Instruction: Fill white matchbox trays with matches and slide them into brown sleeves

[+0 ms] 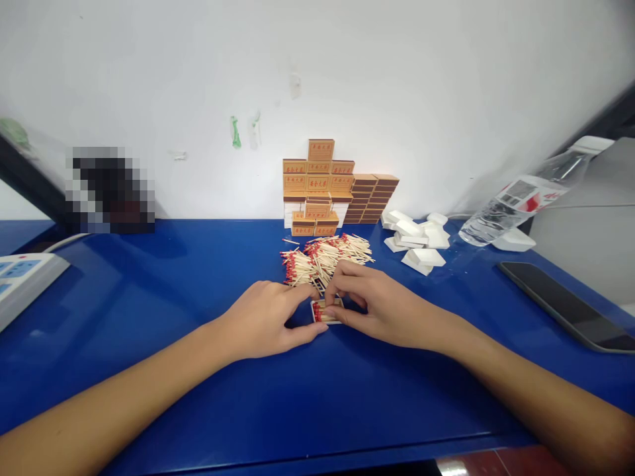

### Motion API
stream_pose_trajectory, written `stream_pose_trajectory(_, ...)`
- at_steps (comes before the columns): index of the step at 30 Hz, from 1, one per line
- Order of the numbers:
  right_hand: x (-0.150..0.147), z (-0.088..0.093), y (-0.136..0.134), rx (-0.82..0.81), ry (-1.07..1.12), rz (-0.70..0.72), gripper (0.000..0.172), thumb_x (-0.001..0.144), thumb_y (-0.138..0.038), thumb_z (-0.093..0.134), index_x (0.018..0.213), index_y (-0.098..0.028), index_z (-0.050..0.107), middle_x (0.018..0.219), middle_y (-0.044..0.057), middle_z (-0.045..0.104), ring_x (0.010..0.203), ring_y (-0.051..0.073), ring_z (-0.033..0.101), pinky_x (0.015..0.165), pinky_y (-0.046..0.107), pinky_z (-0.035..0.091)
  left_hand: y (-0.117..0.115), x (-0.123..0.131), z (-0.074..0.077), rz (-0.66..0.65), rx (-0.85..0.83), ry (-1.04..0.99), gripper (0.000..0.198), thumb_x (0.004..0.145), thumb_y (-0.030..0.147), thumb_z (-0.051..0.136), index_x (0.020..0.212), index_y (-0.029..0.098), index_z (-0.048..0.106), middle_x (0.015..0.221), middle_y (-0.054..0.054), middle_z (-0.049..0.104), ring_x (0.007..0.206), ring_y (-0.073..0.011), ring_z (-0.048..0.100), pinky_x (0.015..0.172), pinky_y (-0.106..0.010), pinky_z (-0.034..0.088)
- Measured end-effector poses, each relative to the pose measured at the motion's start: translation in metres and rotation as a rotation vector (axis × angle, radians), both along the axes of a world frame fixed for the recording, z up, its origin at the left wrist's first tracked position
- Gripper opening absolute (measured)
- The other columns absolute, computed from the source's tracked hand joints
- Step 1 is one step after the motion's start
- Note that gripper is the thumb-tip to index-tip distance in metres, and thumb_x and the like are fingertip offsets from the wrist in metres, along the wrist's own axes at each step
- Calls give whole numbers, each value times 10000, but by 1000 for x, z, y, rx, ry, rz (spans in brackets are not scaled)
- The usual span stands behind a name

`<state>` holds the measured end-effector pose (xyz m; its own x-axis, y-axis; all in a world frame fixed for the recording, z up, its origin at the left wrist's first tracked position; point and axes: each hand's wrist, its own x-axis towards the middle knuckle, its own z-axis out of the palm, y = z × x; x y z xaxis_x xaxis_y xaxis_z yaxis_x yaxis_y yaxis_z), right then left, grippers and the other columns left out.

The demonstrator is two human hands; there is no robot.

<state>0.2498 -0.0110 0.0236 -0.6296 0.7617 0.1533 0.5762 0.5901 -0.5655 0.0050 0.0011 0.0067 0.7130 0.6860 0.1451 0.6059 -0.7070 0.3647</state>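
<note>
A small white matchbox tray (313, 318) with red-headed matches (320, 311) in it lies on the blue table between my hands. My left hand (262, 320) has its thumb at the near side and its index finger at the far side of the tray's left end, steadying it. Thumb and fingers of my right hand (377, 304) are bent together over the tray's right part, on the matches, and hide some of them. Just beyond the tray is a loose heap of matches (325, 258), heads mostly to the left.
Stacked orange matchboxes (317, 182) stand against the wall, with further boxes (372, 198) on their right. White empty trays (419, 238) lie in a pile. A plastic bottle (526, 195) leans at right, near a phone (565, 304). A white power strip (30, 284) sits at far left.
</note>
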Motion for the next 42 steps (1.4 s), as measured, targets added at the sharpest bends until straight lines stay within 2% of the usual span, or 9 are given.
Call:
stream_pose_trajectory(5, 0, 6, -2, -22, 4, 70, 63, 1002, -234, 676, 984, -206, 730, 1007, 37, 618, 871, 154, 596, 762, 301, 462, 0, 0, 0, -8, 16, -11, 325, 968, 508, 658, 1097, 211, 679, 598, 61, 535, 507, -139, 518, 533, -263, 315)
stream_pose_trajectory(11, 2, 5, -2, -7, -55, 23, 110, 1013, -275, 665, 957, -202, 723, 982, 43, 622, 829, 160, 589, 728, 311, 453, -1, 0, 0, -12, 33, 1, 337, 957, 509, 677, 1103, 206, 680, 605, 59, 549, 510, -141, 532, 530, -264, 331)
stream_pose_trajectory(18, 3, 3, 0, -64, -80, 42, 159, 1057, -314, 607, 959, -201, 661, 1025, 49, 622, 854, 168, 599, 741, 308, 459, -1, 0, 0, -5, 36, 23, 342, 959, 512, 671, 1105, 202, 681, 607, 54, 555, 520, -148, 532, 541, -270, 333)
stream_pose_trajectory(22, 5, 3, 2, 23, -116, -1, 188, 1076, -325, 567, 956, -196, 633, 1021, 55, 619, 829, 171, 586, 722, 312, 449, -1, 0, 1, 0, 21, 22, 345, 961, 508, 669, 1129, 207, 682, 612, 54, 558, 523, -148, 536, 545, -267, 337)
stream_pose_trajectory(29, 3, -3, 3, 194, -157, -7, 118, 1052, -238, 571, 976, -183, 644, 1020, 64, 604, 753, 153, 565, 663, 297, 430, -1, -1, -1, -4, 34, 15, 367, 962, 541, 671, 1103, 203, 675, 611, 57, 547, 519, -143, 531, 533, -268, 325)
stream_pose_trajectory(35, 7, 0, 4, 195, -150, -6, 65, 1032, -241, 623, 991, -198, 650, 1011, 55, 620, 808, 173, 595, 693, 301, 440, 0, -1, -2, -16, 49, -3, 357, 965, 521, 667, 1128, 203, 682, 607, 59, 548, 512, -138, 532, 531, -266, 333)
stream_pose_trajectory(42, 5, -1, 5, 152, -197, 1, 114, 1057, -253, 592, 978, -188, 642, 1028, 60, 623, 786, 166, 597, 694, 304, 447, 0, 0, -1, -12, 41, 0, 346, 959, 503, 671, 1129, 202, 688, 604, 58, 550, 513, -139, 534, 537, -265, 348)
